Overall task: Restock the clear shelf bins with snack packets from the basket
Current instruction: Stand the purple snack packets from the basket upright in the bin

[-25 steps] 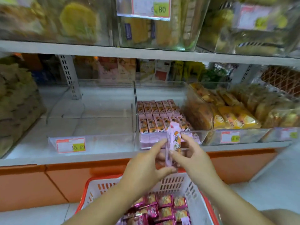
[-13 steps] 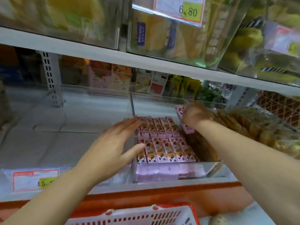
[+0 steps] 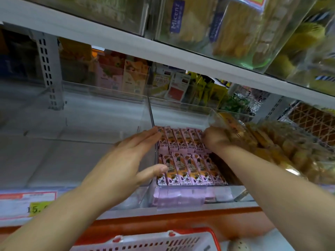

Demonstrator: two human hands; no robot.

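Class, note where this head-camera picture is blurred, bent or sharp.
Head view: the wide-angle lens slants the upper shelf edge; motion blur smears the right hand and the yellow snack bags beside it; the pink snack packets in the clear bin are sharpest.

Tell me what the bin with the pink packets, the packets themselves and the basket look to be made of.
Bin: clear hard plastic, likely acrylic; glossy, see-through walls with straight edges. Pink packets: thin printed film wrappers, faint sheen; what is inside cannot be told. Basket: moulded plastic, white slotted wall, red rim, matte.
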